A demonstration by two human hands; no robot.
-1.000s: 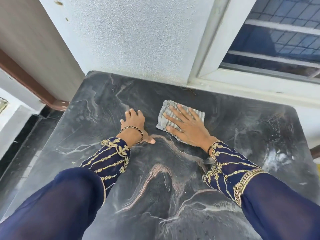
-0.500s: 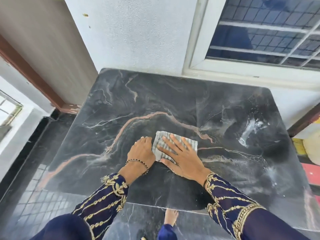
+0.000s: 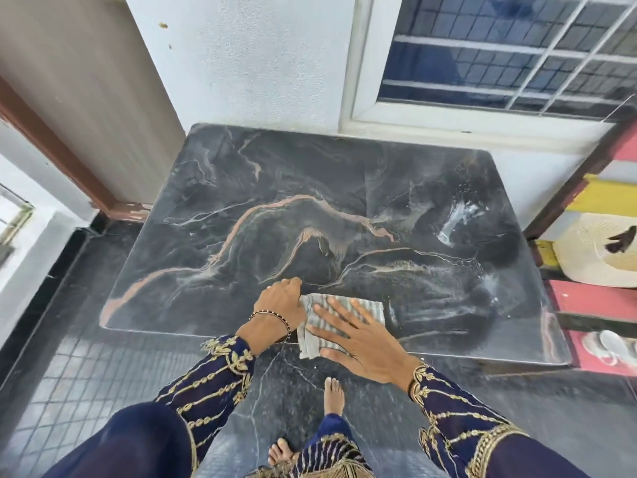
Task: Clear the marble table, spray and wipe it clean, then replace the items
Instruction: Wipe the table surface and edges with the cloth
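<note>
The dark marble table (image 3: 241,188) with pink and white veins stands against the white wall, bare of items. A grey striped cloth (image 3: 370,307) lies at its near edge, one corner hanging over the edge. My right hand (image 3: 358,343) presses flat on the cloth with fingers spread. My left hand (image 3: 281,305) rests beside it on the table edge, fingers curled and touching the cloth's left side. Wet streaks and foam show on the table's right part (image 3: 455,219).
A window with a grille (image 3: 499,56) is behind the table on the right. Coloured shelves (image 3: 599,305) with a cream hat (image 3: 593,250) stand at the right. A brown door frame (image 3: 51,146) is at the left. Dark tiled floor (image 3: 86,384) and my bare feet are below.
Both hands and the cloth have slid from the table's far middle back to its near edge. My view has pulled back, showing the whole table and the floor.
</note>
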